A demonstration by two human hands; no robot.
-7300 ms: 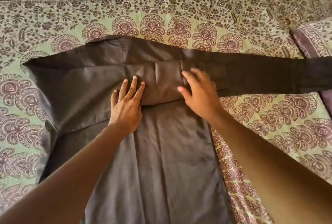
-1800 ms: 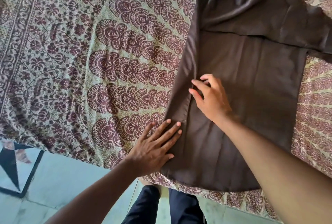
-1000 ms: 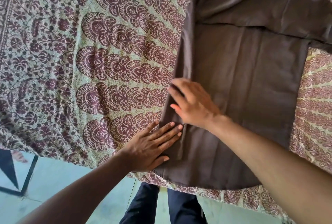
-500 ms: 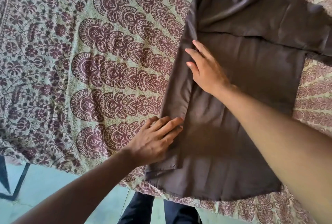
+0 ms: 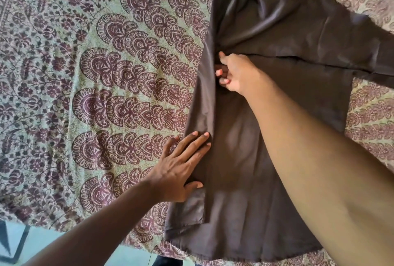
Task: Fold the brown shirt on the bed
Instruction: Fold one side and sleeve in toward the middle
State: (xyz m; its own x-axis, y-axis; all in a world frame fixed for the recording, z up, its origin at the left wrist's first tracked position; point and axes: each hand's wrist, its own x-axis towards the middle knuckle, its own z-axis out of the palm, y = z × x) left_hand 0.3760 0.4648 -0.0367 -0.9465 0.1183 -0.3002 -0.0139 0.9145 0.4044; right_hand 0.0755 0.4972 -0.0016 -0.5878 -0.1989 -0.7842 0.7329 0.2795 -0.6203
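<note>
Two hands work the brown shirt [image 5: 266, 116] on the bed [image 5: 96, 73]: left hand [image 5: 181, 169] flat, pinning its side fold; right hand [image 5: 236, 73] seemingly pinching that fold higher. Next: crease flat.

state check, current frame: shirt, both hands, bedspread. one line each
brown shirt: spread on the bed, left side edge folded inward, bunched toward the top, not yet fully folded
left hand: open, flat, pressing the folded edge down
right hand: fingers curled, closed on shirt fabric higher up the folded edge
patterned bedspread: flat under the shirt
</note>
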